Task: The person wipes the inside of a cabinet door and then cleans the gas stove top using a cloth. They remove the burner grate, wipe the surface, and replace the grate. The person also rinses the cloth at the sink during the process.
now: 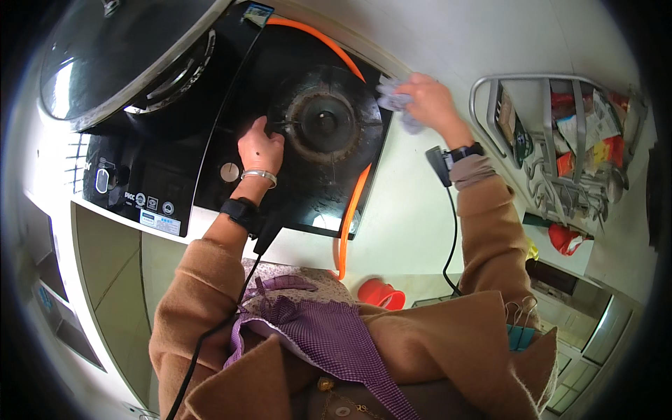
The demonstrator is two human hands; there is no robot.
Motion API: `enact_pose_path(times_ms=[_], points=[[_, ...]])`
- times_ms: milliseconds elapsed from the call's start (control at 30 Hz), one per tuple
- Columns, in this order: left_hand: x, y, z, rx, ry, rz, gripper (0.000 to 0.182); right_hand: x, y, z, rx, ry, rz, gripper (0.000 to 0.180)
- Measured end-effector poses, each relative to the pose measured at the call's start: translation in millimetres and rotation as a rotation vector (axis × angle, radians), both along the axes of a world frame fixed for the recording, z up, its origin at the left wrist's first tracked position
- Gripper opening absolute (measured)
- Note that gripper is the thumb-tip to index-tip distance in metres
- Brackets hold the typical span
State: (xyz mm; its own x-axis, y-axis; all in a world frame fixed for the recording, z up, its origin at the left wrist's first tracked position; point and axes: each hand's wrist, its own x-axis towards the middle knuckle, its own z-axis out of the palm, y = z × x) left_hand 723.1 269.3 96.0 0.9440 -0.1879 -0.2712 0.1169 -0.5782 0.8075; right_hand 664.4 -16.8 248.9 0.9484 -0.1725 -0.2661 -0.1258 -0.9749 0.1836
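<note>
A crumpled pale grey-lilac cloth (pixel 395 95) is gripped in my right hand (pixel 431 101), at the right rear edge of the black glass gas stove (pixel 294 205). Both cloth and hand look slightly blurred. My left hand (pixel 261 149) is over the stove, just left of the round burner (pixel 326 118), with its fingers partly curled. Whether it pinches or touches anything there cannot be told. Below it sits a round control knob (pixel 229 172). Brown grime rings the burner. An orange gas hose (pixel 346 223) curves behind the stove and emerges again over its right front part.
At the left, a large pan with a glass lid (pixel 126 47) covers the other burner. A metal rack (pixel 577 126) with packets and utensils is on the right. White countertop (pixel 415 210) runs beside the stove. A red bucket (pixel 380 294) stands below the counter's front edge.
</note>
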Motion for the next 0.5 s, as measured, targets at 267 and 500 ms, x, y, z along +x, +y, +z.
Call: enact_pose_path(times_ms=[267,500], points=[[2.7,0.3,2.8,-0.012,0.024,-0.007,0.041,-57.3,17.7,-10.5,-0.023,0.054,-0.279,0.033],[1.9,-2.3,6.6,0.047,-0.090,-0.029,0.040,-95.4,73.3,-51.6,0.142,-0.140,-0.030,0.043]])
